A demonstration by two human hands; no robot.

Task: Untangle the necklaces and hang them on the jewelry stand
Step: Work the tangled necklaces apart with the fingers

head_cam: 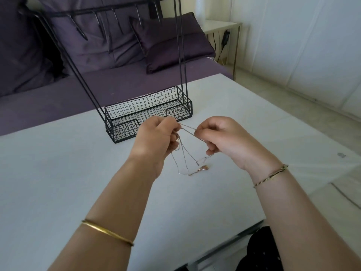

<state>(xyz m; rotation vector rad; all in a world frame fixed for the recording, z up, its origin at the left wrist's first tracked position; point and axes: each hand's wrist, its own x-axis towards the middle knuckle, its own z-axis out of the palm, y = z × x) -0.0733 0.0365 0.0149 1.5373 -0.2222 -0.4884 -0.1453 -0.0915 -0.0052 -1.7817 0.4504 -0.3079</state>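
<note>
Thin silver necklaces [184,157] hang tangled between my two hands above the white table [58,173]. My left hand [154,140] pinches the chains at their upper end. My right hand [220,137] pinches strands a little to the right, pulling them apart. Loops droop down to the tabletop, where a small rose-gold pendant [204,168] rests. The black wire jewelry stand [148,114] stands just behind my hands, with a mesh basket base, tall slanted legs and a top bar with hooks [97,16]. Nothing hangs on the hooks.
A purple sofa with cushions [168,44] lies behind the table. A small white side table [220,26] with a cable stands at the back right. The table's right edge [293,122] drops to a pale floor.
</note>
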